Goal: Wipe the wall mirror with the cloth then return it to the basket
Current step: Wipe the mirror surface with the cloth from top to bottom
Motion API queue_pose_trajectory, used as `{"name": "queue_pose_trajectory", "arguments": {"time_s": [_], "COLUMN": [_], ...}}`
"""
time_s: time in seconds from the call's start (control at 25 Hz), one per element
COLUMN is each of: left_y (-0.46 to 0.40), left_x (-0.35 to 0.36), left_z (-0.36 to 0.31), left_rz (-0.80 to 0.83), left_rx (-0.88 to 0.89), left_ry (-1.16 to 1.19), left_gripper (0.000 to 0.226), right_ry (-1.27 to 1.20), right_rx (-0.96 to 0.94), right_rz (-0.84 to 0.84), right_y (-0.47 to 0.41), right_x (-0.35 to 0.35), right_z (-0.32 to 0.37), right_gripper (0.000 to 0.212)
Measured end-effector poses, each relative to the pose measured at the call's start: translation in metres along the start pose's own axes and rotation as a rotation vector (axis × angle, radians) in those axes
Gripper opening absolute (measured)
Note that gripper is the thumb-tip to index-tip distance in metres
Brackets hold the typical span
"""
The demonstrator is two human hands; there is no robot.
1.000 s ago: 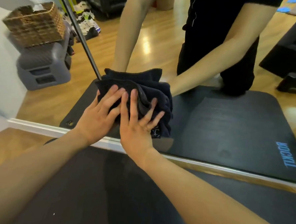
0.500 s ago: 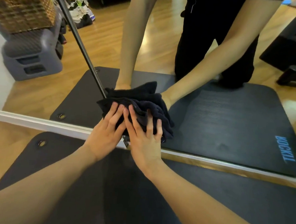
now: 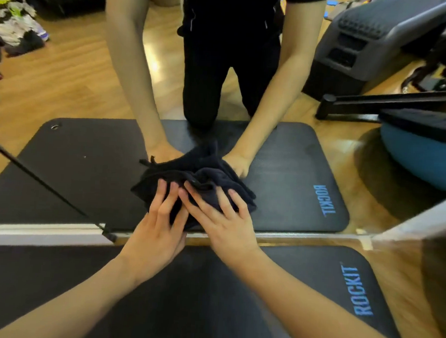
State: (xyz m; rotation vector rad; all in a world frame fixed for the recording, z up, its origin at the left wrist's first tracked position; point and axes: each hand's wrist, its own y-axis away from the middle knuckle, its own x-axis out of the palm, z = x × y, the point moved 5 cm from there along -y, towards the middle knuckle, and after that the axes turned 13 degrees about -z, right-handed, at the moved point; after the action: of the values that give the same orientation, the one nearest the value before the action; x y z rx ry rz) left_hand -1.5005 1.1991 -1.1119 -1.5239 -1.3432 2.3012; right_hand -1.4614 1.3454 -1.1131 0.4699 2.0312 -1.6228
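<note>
A crumpled dark navy cloth is pressed against the wall mirror close to its bottom edge. My left hand lies flat on the cloth's left part with fingers straight. My right hand presses the cloth's right part, fingers spread. The mirror shows the reflection of my arms and the cloth's far side. The basket is out of view.
I am over a black exercise mat with blue lettering that runs up to the mirror's base. A black pole leans against the glass at the left. Reflected in the mirror are a grey step platform, a blue balance ball and clothes on the wood floor.
Both hands have slid the cloth down and to the right along the mirror, toward its bottom edge. The view has shifted right, and the reflected basket has left the frame.
</note>
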Motion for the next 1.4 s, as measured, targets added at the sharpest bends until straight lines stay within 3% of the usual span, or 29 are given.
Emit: {"name": "queue_pose_trajectory", "arguments": {"time_s": [0.08, 0.24, 0.4, 0.64, 0.88, 1.08, 1.28, 1.4], "left_y": [-0.032, -0.088, -0.15, -0.218, -0.211, -0.179, -0.142, -0.114], "left_x": [0.018, 0.05, 0.076, 0.102, 0.131, 0.157, 0.155, 0.142], "left_z": [-0.043, -0.134, -0.227, -0.329, -0.349, -0.348, -0.306, -0.253], "left_rz": [-0.005, 0.064, 0.014, -0.01, 0.022, 0.07, 0.061, 0.065], "left_rx": [0.101, 0.203, 0.319, 0.372, 0.382, 0.479, 0.572, 0.595], "left_ry": [0.063, 0.049, 0.075, 0.076, 0.036, -0.079, -0.137, -0.162], "left_gripper": [0.07, 0.089, 0.068, 0.072, 0.084, 0.086, 0.074, 0.078], "right_ry": [0.061, 0.162, 0.186, 0.244, 0.269, 0.133, -0.004, -0.053], "right_rx": [0.035, 0.024, 0.069, 0.139, 0.134, 0.317, 0.411, 0.331], "right_rz": [-0.01, 0.046, 0.137, 0.179, 0.152, 0.155, 0.347, 0.341], "right_y": [0.023, 0.068, 0.117, 0.16, 0.199, 0.227, 0.224, 0.203], "right_x": [-0.026, -0.072, -0.114, -0.158, -0.13, -0.102, -0.079, -0.063], "right_z": [-0.054, -0.154, -0.253, -0.358, -0.362, -0.33, -0.281, -0.235], "right_gripper": [0.058, 0.058, 0.072, 0.093, 0.082, 0.117, 0.131, 0.13]}}
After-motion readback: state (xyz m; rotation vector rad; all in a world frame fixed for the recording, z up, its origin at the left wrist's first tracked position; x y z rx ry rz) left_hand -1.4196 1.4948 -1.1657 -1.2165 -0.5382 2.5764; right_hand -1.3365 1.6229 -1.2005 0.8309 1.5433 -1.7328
